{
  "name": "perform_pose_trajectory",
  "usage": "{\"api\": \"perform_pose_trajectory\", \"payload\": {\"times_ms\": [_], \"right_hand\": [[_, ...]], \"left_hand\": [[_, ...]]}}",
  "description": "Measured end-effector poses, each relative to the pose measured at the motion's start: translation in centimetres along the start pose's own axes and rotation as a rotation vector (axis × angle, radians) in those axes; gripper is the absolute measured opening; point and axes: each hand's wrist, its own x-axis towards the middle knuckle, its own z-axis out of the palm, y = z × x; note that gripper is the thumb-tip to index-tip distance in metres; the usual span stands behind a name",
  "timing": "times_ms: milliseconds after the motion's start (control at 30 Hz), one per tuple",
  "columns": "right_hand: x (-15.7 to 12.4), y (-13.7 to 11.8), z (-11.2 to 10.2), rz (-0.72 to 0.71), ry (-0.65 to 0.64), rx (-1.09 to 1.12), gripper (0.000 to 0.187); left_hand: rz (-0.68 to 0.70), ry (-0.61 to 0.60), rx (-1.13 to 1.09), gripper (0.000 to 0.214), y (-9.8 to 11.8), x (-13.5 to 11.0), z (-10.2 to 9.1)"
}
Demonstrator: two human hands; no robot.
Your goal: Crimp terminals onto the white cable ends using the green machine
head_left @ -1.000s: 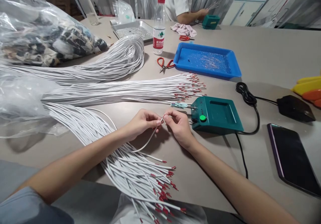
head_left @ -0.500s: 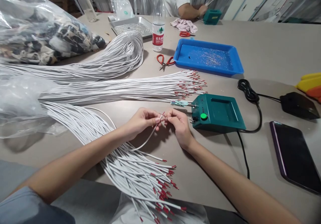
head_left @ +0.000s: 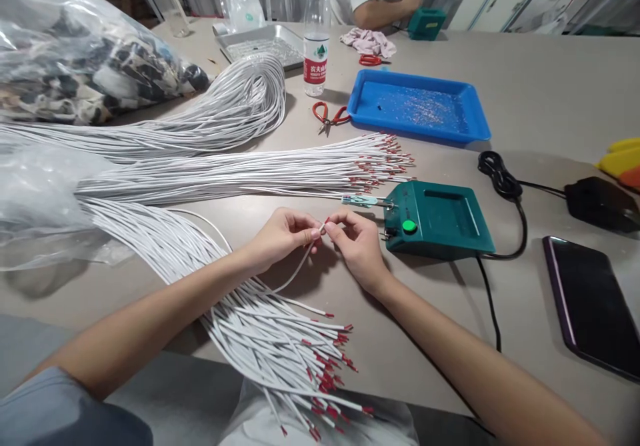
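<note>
My left hand (head_left: 290,236) is closed on a white cable (head_left: 298,269) close to its red end. Thumb and forefinger of my right hand (head_left: 355,243) pinch that red tip, right beside the left fingertips. From my left hand the cable droops back toward a fanned bundle of white cables (head_left: 270,339) with red ends, under my left forearm. Just right of my right hand sits a green box (head_left: 440,223) with a bright green button (head_left: 410,227). A light-blue clip (head_left: 360,200) on its left side meets a cable of the bundle behind.
Behind lie a second cable bundle (head_left: 240,173) and a looped one (head_left: 250,106). Red-handled snippers (head_left: 327,119), a blue tray (head_left: 370,123) with scraps and a water bottle (head_left: 316,66) stand farther back. A phone (head_left: 593,306) lies right. Across the table, a person's arm (head_left: 385,13) works.
My right fingers have shifted onto the cable's red tip, whose thin strands showed apart before. The left hand keeps its hold. The view has tilted slightly.
</note>
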Motion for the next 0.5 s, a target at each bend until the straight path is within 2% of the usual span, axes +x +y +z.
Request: {"api": "perform_pose_trajectory", "payload": {"times_ms": [200, 367, 500], "right_hand": [[0.07, 0.1, -0.08, 0.016, -0.037, -0.016, 0.015], [0.11, 0.42, -0.02, 0.039, 0.02, 0.0, 0.015], [-0.05, 0.36, 0.09, 0.05, 0.047, 0.062, 0.016]], "left_hand": [[0.06, 0.028, 0.017, 0.024, -0.07, 0.09, -0.07], [0.137, 0.106, 0.022, 0.019, -0.01, 0.11, -0.22], [0.124, 0.124, 0.016, 0.019, -0.07, 0.23, -0.35]]}}
